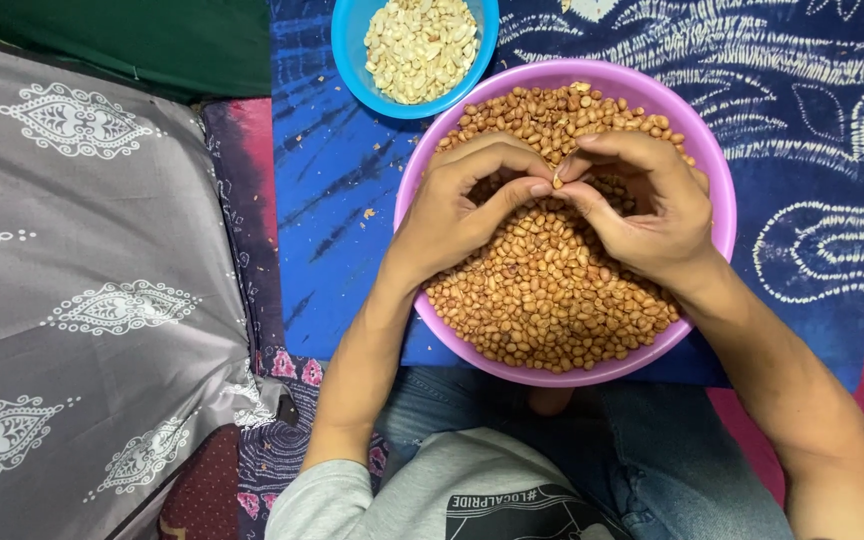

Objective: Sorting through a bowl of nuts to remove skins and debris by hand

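— Pink plastic, that big round bowl [714, 190]; what sits where relative to the hands?

— I see it heaped with brown, skin-on peanuts [552, 300], lying right under both hands and spilling toward the wrists. One pale peanut [557, 178] sits between the fingertips, above the heap.

— How are the hands set?

— I read the left hand [457, 205] as curled, fingers bent inward, thumb and forefinger pinching that peanut. The right hand [642, 205] mirrors it, fingers curved, its tips meeting the left's on the same nut. Neither is spread flat.

— And beyond them?

— Just past the left hand's knuckles stands a smaller blue bowl [347, 60] of pale, skinned peanuts [420, 45], touching the pink one's rim. Both rest on a blue patterned cloth [337, 200]; a grey patterned cushion [82, 280] lies out beyond the left forearm.
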